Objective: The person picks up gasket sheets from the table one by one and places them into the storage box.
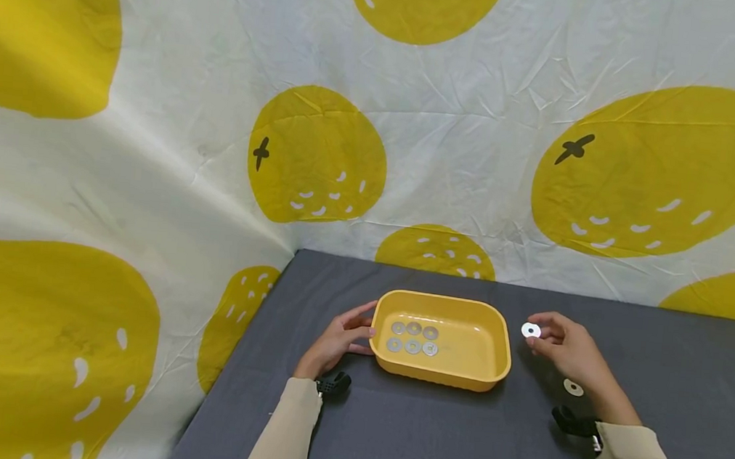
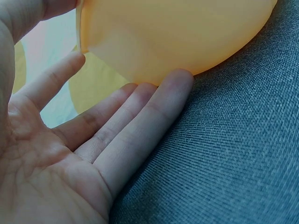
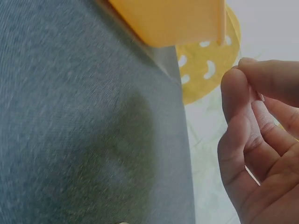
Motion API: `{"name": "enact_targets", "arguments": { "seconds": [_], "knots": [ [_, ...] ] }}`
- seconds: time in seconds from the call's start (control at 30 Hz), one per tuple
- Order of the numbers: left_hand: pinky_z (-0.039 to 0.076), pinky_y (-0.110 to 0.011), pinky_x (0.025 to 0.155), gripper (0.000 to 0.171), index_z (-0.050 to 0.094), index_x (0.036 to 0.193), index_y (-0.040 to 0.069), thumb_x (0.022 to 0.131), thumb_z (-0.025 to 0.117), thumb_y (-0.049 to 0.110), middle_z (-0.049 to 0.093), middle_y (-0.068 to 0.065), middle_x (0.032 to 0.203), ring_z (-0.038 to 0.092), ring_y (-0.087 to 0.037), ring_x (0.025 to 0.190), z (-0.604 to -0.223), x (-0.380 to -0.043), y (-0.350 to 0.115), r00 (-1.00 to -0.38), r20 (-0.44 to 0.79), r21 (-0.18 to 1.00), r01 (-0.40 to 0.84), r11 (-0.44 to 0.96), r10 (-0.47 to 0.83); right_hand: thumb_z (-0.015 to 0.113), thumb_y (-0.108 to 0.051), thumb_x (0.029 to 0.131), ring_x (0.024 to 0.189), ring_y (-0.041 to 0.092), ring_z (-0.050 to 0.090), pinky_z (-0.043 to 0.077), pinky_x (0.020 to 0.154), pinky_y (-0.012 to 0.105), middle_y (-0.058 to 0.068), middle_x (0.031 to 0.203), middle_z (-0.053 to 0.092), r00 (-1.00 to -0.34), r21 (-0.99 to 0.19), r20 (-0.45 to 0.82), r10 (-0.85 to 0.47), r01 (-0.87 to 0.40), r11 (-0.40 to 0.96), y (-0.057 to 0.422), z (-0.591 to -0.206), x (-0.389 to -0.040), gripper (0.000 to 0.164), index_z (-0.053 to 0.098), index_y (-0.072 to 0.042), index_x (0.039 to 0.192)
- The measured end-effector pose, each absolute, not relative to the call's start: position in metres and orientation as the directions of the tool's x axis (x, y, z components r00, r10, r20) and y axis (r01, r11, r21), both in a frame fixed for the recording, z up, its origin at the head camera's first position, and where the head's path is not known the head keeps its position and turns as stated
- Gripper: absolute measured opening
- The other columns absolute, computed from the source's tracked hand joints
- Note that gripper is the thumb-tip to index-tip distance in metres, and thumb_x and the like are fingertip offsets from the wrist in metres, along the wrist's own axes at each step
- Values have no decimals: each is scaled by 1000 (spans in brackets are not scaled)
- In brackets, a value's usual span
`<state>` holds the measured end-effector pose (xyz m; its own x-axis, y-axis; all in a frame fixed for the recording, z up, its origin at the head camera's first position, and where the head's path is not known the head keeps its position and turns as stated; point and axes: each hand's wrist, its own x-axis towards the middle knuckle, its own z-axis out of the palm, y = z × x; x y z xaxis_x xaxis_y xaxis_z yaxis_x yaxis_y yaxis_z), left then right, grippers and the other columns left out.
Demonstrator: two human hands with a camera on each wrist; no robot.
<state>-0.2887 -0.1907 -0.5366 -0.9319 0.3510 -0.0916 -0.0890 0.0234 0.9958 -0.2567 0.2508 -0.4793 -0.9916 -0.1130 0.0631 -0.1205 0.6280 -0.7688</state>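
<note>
My left hand [image 1: 333, 342] holds the left end of a yellow plastic tray [image 1: 453, 377], thumb at the rim and fingers against the outer wall. The fingers [image 2: 140, 126] look nearly straight along that wall in the left wrist view. Several flat metal washers [image 1: 414, 328] lie inside the tray in two rows, toward its left side. Right of the tray, my right hand [image 1: 570, 351] pinches another washer [image 1: 531, 330] between thumb and fingers, raised above the table. In the right wrist view the fingers mostly hide that washer. One more washer [image 1: 573, 387] lies below the right hand.
A dark grey cloth covers the table [image 1: 428, 439]. Behind and to the left hangs a white curtain [image 1: 452, 164] printed with large yellow fruit shapes. Each wrist wears a black strap [image 1: 576, 423].
</note>
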Motion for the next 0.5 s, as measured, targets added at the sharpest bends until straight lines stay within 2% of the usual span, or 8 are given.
{"name": "enact_targets", "arguments": {
  "seconds": [0.17,0.5],
  "knots": [
    [64,-45,87,61,48,153,34,98,69,18,60,-18,140,69,-27,114,-536,-289,-191,-929,-89,996,-88,19,358,75,-10,93,78,17,70,58,67,21,13,95,71,-992,-794,48,-115,-108,599,247,-473,-259,45,57,4,131],
    [64,-45,87,61,49,152,36,97,71,18,60,-17,141,69,-26,115,-535,-290,-190,-929,-93,996,-93,16,358,79,-14,90,77,12,63,56,66,22,13,97,68,-990,-797,42,-132,-113,593,234,-461,-264,47,57,3,128]
  ]
}}
